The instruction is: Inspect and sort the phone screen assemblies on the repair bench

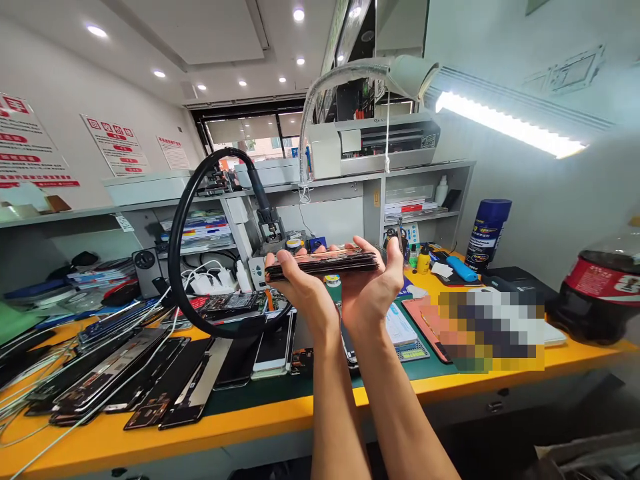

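Note:
A stack of thin, dark phone screens [327,263] is held level above the middle of the workbench. My left hand [305,287] grips its left end, with the thumb in front and fingertips showing behind the top. At the right end, my right hand [373,287] supports the stack, its palm turned up and its thumb raised. Below and to the left, several phone screens [170,380] lie side by side on the bench. A white-framed phone [273,347] rests near my left wrist.
A black hose [175,260] loops up left of my hands. The yellow bench [260,423] holds white cables [140,360] at left, and a blue spray can [487,233] and cola bottle [600,287] at right. A lit lamp [510,123] hangs overhead.

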Demonstrator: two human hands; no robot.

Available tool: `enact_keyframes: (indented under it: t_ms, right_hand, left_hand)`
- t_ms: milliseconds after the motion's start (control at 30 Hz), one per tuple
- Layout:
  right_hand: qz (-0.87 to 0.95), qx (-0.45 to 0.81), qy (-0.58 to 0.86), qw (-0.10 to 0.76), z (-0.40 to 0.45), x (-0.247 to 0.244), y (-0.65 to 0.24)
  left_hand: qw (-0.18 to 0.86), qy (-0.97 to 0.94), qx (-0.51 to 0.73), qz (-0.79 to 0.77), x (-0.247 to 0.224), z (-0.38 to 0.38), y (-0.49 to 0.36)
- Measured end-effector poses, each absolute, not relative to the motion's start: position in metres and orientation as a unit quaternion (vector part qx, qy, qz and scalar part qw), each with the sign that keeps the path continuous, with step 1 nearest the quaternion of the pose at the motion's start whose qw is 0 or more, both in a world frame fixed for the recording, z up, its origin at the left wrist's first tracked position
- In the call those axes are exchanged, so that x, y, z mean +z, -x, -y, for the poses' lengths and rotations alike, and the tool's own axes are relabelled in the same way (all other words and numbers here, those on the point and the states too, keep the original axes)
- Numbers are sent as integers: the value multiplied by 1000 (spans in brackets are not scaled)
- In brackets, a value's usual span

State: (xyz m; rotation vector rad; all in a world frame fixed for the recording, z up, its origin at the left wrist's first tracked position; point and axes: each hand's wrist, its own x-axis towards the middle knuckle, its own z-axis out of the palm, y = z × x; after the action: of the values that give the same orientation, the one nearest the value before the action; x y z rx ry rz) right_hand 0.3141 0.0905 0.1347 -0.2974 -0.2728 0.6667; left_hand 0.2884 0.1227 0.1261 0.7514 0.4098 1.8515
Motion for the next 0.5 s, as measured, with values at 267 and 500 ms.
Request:
enact_keyframes:
  t_ms: [267,500]
  right_hand:
    - [159,357,101,915,-82,130,-310]
    - [172,354,92,915,-80,127,-303]
  left_hand:
    - [612,-235,738,-158,133,-122,-280]
    - [647,-255,711,-103,127,-122,-272]
